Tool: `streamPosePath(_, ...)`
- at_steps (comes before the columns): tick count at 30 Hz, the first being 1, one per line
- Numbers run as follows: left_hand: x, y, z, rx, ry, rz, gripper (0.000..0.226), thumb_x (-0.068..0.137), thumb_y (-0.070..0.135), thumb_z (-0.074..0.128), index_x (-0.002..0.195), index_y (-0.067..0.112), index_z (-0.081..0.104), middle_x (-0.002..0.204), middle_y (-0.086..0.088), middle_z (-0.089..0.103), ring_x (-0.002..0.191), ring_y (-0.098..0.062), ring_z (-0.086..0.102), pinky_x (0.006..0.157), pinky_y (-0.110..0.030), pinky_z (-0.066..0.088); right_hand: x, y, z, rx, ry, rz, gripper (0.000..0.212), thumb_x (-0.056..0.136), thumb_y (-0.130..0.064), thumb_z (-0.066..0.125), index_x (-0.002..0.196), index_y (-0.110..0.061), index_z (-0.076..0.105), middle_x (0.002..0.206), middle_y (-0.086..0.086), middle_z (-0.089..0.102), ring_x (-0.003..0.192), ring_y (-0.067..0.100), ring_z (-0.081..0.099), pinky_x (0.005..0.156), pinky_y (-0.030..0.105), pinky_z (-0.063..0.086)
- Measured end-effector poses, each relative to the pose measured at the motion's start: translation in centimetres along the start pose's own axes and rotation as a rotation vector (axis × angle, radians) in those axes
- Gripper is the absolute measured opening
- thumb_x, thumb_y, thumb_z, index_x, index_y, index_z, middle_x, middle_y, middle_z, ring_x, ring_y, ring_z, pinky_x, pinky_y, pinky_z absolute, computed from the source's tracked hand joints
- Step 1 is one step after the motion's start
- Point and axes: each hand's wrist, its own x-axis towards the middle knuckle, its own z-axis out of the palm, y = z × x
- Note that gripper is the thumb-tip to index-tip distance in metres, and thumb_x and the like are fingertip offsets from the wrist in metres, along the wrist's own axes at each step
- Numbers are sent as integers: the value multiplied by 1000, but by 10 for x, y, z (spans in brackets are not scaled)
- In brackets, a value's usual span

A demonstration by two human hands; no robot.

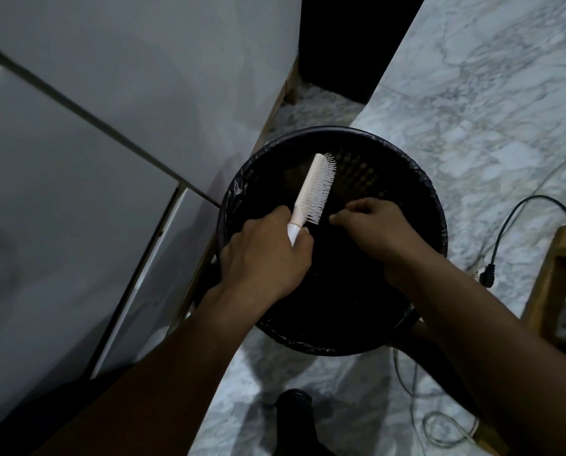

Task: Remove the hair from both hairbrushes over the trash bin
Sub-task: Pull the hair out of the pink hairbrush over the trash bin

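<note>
My left hand point(265, 255) grips the brush point(314, 189) over the bin point(436, 205) so hair drops in; my right hand point(373, 228) pinches beside the bristles.

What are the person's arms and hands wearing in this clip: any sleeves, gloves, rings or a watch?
Nothing shows. The left hand and right hand are bare, with no gloves, and no rings can be made out in the dim light. Both forearms are uncovered as far as the frame edge: no sleeves, watch or bracelet in view.

hairbrush point(311, 189): white, centre | trash bin point(439, 222): black, perforated wall, centre | floor point(489, 93): grey-veined white marble, right | cable point(505, 225): black, right
</note>
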Motion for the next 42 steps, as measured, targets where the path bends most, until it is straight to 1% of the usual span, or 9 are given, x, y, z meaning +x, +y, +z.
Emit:
streamPosePath(2, 1, 0, -1, -12, 18, 7, 26, 95, 49, 54, 83, 27, 46, 75, 7, 58, 65, -16, 56, 60, -32, 41, 1, 0, 1, -7, 29, -7, 59, 73, -45, 71, 126, -22, 63, 120, 4, 66, 106, 23, 66, 95, 41, 55)
streamPosePath(4, 1, 1, -2, -34, 19, 50, 27, 95, 48, 54, 81, 27, 45, 73, 7, 58, 63, -15, 56, 56, -31, 38, 2, -5, -2, 220, -4, -44, 49, 83, -41, 68, 126, -18, 65, 118, 2, 70, 106, 21, 67, 91, 38, 55)
streamPosePath(11, -3, 8, 6, -186, -35, 107, 30, 93, 46, 57, 70, 28, 47, 63, 6, 59, 55, -13, 60, 50, -28, 42, -1, -7, 0, 823, -112, -21, 20, 87, -18, 74, 89, 0, 66, 66, 6, 74, 54, 14, 70, 54, 26, 57)
streamPosePath(23, -7, 13, 9, -224, -91, 76, 25, 97, 49, 48, 83, 28, 51, 77, 4, 65, 67, -18, 64, 58, -34, 46, -3, 1, 13, 621, 238, -132, 32, 90, -31, 72, 66, -10, 67, 76, 13, 76, 73, 26, 75, 71, 44, 64)
streamPosePath(27, -4, 14, 7, -308, -101, 7, 30, 98, 44, 50, 77, 22, 53, 72, 3, 62, 65, -18, 61, 55, -31, 38, 0, -4, 14, 819, 142, 7, 32, 102, -30, 54, 80, -7, 58, 72, 8, 66, 56, 13, 67, 49, 24, 57)
streamPosePath(31, -3, 10, 6, -306, -145, -36, 28, 96, 42, 51, 77, 21, 56, 72, 3, 63, 65, -18, 62, 55, -29, 39, 2, -4, 11, 897, 45, 186, 34, 106, -32, 40, 80, -12, 48, 91, 17, 68, 75, 25, 70, 54, 33, 60)
streamPosePath(36, -1, 8, 6, -339, -171, -49, 28, 96, 39, 54, 76, 20, 57, 66, 6, 61, 58, -13, 60, 52, -26, 38, 9, -6, 5, 758, 51, 57, 23, 94, -36, 64, 102, -15, 63, 104, 8, 70, 98, 20, 70, 78, 36, 58)
streamPosePath(39, -1, 10, 7, -376, -184, -27, 28, 96, 38, 54, 77, 18, 59, 61, 6, 59, 52, -11, 57, 51, -25, 39, 6, -5, 7, 757, -106, 34, 17, 88, -28, 73, 94, -12, 68, 89, 4, 75, 80, 15, 70, 74, 30, 55)
streamPosePath(42, -2, 10, 8, -359, -188, -13, 26, 95, 41, 53, 83, 20, 62, 69, 4, 64, 59, -13, 61, 53, -25, 39, 4, -1, 9, 644, 45, -71, 17, 86, -22, 76, 79, -9, 67, 78, 7, 73, 65, 14, 67, 60, 24, 54)
